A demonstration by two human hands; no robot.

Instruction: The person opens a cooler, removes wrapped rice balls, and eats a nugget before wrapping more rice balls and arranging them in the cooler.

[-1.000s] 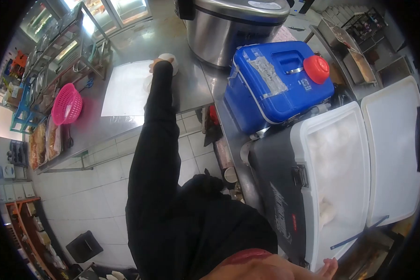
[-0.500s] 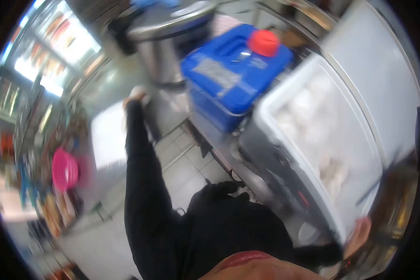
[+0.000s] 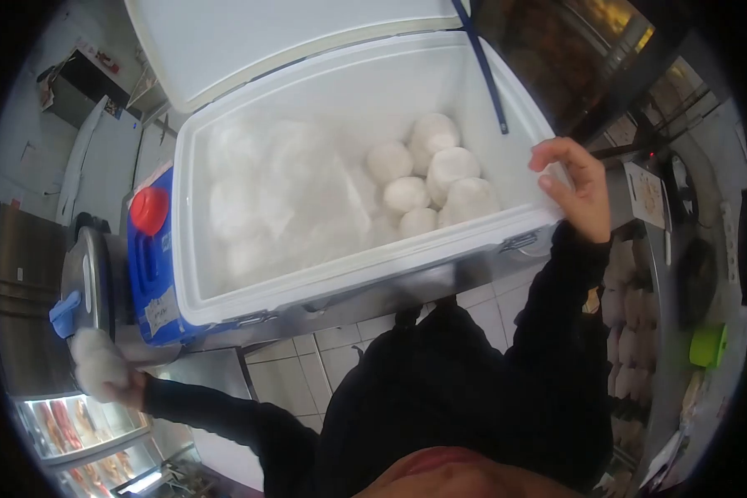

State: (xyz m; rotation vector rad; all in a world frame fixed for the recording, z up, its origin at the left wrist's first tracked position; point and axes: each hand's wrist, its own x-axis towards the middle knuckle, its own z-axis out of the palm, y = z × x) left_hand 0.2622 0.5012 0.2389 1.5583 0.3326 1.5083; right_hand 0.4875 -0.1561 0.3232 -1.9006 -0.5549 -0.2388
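Right hand (image 3: 574, 189) grips smooth cooler rim (image 3: 373, 264); round white dough balls (image 3: 430, 184) inside.

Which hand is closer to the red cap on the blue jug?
The left. The left hand, holding a white lump, is below the red cap. The right hand grips the cooler rim, far across from it.

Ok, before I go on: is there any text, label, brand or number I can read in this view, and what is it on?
None can be read.
White sticker on the blue container: marks too blurred to read.
Sheet on the metal surface right of the cooler: print too small to read.
The cooler's walls, its lid and the red cap show no lettering.
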